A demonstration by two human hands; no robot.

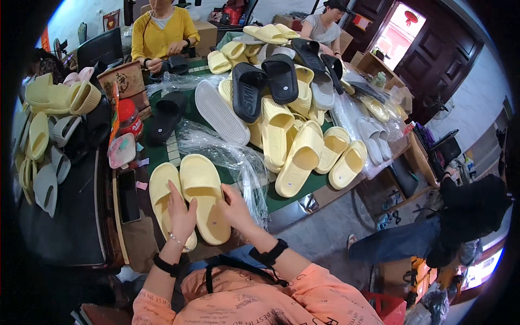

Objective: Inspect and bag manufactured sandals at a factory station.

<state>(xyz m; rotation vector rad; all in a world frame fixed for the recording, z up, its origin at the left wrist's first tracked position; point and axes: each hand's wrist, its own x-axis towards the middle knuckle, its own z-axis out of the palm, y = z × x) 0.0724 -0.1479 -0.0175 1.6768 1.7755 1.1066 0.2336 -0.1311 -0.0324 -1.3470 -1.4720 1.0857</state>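
Note:
Two pale yellow slide sandals lie side by side, soles up, at the near edge of the green table (162, 154). My left hand (180, 215) rests flat on the left sandal (161, 190), fingers spread. My right hand (234, 208) touches the heel end of the right sandal (203, 189), close to a bundle of clear plastic bags (238, 162). Neither hand grips anything firmly.
A big heap of yellow, black and grey sandals (281, 97) covers the table's middle and right. More sandals (49, 124) pile up at the left. A person in yellow (162, 32) and another in grey (325, 24) sit across; a person in black (466, 211) sits at the right.

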